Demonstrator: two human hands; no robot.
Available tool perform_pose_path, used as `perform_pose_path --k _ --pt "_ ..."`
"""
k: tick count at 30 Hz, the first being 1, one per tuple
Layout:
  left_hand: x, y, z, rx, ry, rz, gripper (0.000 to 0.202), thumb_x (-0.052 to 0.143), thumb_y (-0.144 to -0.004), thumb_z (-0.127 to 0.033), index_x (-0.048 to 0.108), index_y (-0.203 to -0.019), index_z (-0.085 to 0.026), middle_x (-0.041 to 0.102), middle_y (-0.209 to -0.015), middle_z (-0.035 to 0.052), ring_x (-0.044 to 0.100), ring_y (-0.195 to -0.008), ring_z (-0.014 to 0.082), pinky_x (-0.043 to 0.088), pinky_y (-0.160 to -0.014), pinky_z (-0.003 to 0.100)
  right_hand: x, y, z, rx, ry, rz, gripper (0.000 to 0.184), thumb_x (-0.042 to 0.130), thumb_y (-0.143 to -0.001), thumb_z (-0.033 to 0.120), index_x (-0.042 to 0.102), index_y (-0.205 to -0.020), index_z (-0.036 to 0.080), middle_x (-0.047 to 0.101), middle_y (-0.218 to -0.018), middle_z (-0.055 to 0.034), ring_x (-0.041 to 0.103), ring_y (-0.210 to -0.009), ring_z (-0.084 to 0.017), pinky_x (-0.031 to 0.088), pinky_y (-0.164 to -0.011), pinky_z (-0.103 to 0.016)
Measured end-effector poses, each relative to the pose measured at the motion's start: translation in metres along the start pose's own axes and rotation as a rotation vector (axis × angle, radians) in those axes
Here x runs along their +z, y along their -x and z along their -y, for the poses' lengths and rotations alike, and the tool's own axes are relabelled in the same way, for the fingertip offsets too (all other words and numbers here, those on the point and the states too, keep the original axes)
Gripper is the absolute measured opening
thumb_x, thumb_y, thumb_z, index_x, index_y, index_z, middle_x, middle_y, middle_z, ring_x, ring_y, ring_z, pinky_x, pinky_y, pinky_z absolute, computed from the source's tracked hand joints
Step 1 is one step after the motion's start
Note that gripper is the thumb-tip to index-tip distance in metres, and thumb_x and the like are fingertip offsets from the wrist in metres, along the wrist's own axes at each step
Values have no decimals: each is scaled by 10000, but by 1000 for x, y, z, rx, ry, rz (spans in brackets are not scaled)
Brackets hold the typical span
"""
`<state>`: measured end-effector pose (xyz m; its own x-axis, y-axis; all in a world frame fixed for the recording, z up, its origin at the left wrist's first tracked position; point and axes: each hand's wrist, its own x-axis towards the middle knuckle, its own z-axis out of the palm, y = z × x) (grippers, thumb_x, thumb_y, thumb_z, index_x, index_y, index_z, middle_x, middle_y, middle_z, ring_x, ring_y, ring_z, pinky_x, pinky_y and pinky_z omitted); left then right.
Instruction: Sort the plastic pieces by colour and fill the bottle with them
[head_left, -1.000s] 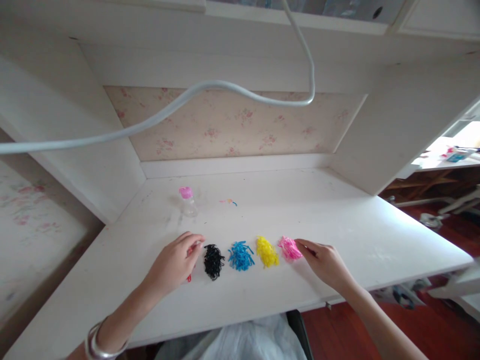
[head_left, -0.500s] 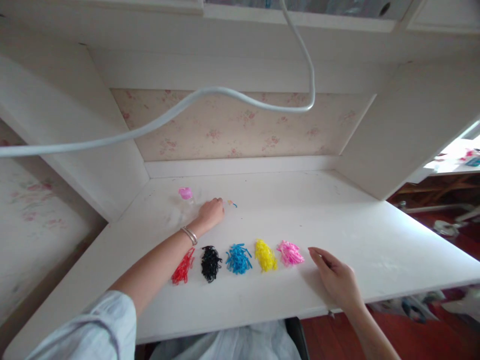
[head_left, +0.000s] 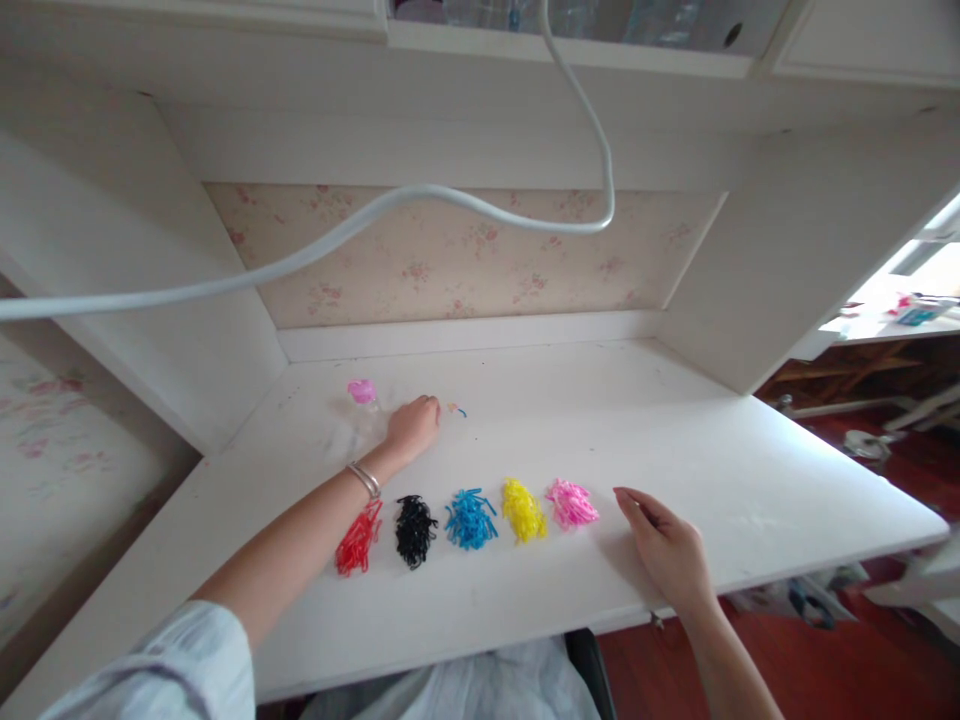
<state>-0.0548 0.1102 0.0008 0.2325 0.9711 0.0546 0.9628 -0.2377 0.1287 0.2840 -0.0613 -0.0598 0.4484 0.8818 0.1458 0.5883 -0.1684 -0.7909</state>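
My left hand (head_left: 414, 425) reaches to the back of the table, its fingers closed and turned down on the surface. Whatever they may hold is hidden. Just right of it lie a few tiny coloured bits (head_left: 457, 410), one of them blue. Behind its wrist stands a clear bottle with a pink cap (head_left: 362, 391). Across the front run piles of small rubber bands: red (head_left: 359, 540), black (head_left: 415, 531), blue (head_left: 471, 519), yellow (head_left: 523, 511) and pink (head_left: 572, 504). Right of the pink pile, my right hand (head_left: 670, 553) has thumb and forefinger together; I cannot make out anything between them.
The white table (head_left: 540, 420) is walled in by side panels and a papered back wall (head_left: 450, 250). A white cable (head_left: 420, 195) hangs across the upper view. Overhead is a cabinet shelf with clear items. A dark chair edge (head_left: 589, 665) shows at the front.
The camera view has shifted slightly, so everything sits a little further left. Both hands keep nearly the same pose and place on the table. The piles look unchanged.
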Motion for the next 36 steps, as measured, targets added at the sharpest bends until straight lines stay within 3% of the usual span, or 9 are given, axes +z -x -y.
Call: perform_pose_path --k 3,10,15,20,23,26,29,32,36 --pt "-7 14 -20 142 56 -3 307 327 -963 -292 600 -1074 -205 591 -1132 79 587 -996 210 456 -835 331 1 -1 -1 -11 -30 5 390 538 -782 510 717 -956 210 722 -909 -42 650 -839 -214 489 -703 -265" --pt "-2 46 -92 490 184 109 254 445 -903 -375 672 -944 -270 618 -1044 10 624 -865 157 468 -785 255 1 -1 2 24 -27 22 409 528 -783 516 715 -971 204 722 -912 -47 649 -834 -212 484 -715 -275" --pt "9 49 -132 573 211 160 272 443 -885 -344 695 -949 -263 620 -1014 36 631 -859 172 481 -774 272 1 0 3 1 -49 25 404 529 -786 510 711 -967 198 721 -927 -57 645 -872 -224 484 -728 -287" --pt "9 45 -143 574 236 178 267 447 -869 -309 703 -926 -259 627 -1006 49 638 -852 183 486 -766 280 0 0 4 -11 -50 2 382 536 -781 513 712 -936 211 719 -946 -54 647 -888 -230 485 -743 -295" --pt "-2 46 -129 524 279 130 292 392 -898 -281 658 -1016 -252 618 -1078 49 633 -872 180 477 -787 285 -1 0 3 -11 -47 -2 394 536 -780 519 712 -948 209 722 -914 -55 648 -863 -228 485 -733 -295" --pt "-18 55 -97 470 334 73 321 326 -923 -227 577 -1123 -235 635 -1066 40 617 -910 164 461 -805 269 0 0 2 8 -45 -4 408 542 -776 521 712 -957 198 721 -907 -59 644 -846 -222 479 -723 -288" --pt "-34 74 -53 402 393 29 315 298 -930 -207 552 -1117 -217 657 -950 25 616 -839 143 464 -755 250 0 -1 1 39 -46 -7 410 551 -771 520 710 -963 195 716 -927 -56 635 -850 -216 471 -720 -280" --pt "-42 101 -2 239 538 -77 291 317 -931 -260 565 -1078 -216 653 -892 22 612 -810 147 460 -748 264 1 -1 0 44 -78 3 399 573 -759 513 711 -952 192 713 -904 -52 625 -825 -207 465 -700 -271" --pt "-32 147 66 -21 678 -176 342 398 -906 -393 496 -1170 -200 663 -870 27 618 -718 150 481 -673 263 2 -6 4 104 -220 17 421 639 -697 514 718 -935 176 701 -830 -54 587 -681 -165 441 -585 -251"
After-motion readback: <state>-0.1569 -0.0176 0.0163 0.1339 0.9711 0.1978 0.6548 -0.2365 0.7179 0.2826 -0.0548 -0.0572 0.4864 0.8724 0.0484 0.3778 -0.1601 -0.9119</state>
